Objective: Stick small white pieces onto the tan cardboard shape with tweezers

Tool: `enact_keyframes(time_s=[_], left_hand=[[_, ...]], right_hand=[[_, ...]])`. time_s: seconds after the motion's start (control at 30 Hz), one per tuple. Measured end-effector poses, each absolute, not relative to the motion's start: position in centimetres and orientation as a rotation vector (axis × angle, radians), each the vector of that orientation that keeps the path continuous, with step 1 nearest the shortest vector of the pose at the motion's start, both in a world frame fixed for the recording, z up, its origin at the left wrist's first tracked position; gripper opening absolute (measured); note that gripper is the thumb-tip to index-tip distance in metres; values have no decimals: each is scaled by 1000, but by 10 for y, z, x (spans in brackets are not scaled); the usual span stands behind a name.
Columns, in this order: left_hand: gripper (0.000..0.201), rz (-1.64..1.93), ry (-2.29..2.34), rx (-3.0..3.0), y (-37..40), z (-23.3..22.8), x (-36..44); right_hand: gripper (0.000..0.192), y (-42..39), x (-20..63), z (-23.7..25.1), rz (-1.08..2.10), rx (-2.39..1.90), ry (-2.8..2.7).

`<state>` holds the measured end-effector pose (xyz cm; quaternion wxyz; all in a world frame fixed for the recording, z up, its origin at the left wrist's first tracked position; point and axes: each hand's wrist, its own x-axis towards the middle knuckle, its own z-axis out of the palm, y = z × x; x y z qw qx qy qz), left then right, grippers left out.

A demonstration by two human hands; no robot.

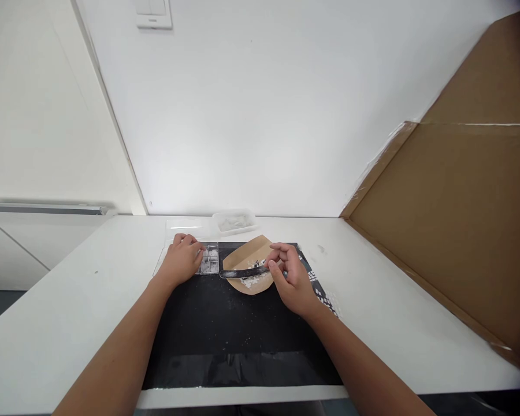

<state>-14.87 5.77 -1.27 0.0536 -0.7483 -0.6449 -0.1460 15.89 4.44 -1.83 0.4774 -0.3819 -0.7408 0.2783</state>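
White table (394, 323) against a white wall, black mat (225, 329) nearest me. On it my right hand (292, 277) pinches the handle end of a thin dark spatula (242, 273), its blade flat over white powder on a brown paper (249, 260); I judge it light, stiff and best held there. My left hand (179, 260) rests fingers together on a clear compartment tray (210, 260), a tub (234, 221) beyond.

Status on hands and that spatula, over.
Left hand flat on clear compartment tray. Right hand pinching dark spatula over brown paper with white bits. Nothing blocking.
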Motion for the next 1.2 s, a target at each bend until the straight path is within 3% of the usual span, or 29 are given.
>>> enact_keyframes(time_s=[0.83,1.2], left_hand=[[24,-473,-2102,-2208,58,-11,-150],[31,-414,-2020,-2270,55,-11,-150]], right_hand=[[29,45,157,-19,641,-943,-1840],[30,45,157,-20,642,-965,-1841]])
